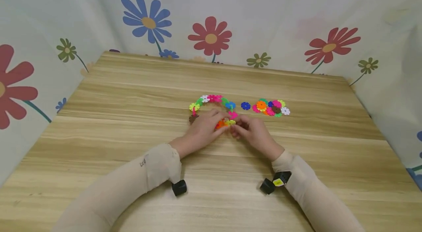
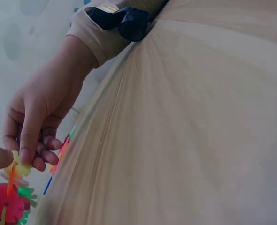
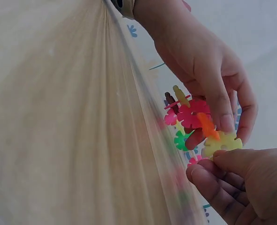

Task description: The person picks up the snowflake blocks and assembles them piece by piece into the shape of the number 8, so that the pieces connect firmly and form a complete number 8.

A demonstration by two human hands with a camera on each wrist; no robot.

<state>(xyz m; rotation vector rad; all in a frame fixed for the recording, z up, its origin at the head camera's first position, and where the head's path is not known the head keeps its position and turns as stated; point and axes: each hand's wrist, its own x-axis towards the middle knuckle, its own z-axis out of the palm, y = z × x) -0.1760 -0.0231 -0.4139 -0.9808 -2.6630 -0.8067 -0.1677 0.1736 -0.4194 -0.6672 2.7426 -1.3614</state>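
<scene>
A loop of colourful plastic snowflake discs (image 1: 212,98), slotted together, lies in the middle of the table. At its near side my left hand (image 1: 205,128) holds the chain by an orange disc (image 3: 208,125) and a pink disc (image 3: 193,112). Thumb and fingers of my right hand (image 1: 258,135) pinch a yellow disc (image 3: 223,143), which touches the orange one. The left thumb also reaches that yellow disc. In the head view, the left hand hides part of the loop, including much of a brown disc (image 1: 192,119).
A single dark blue disc (image 1: 245,106) lies right of the loop. Further right is a loose pile of mixed discs (image 1: 277,110). The wooden table (image 1: 132,89) meets a flower-printed cloth (image 1: 277,16) at its back and sides.
</scene>
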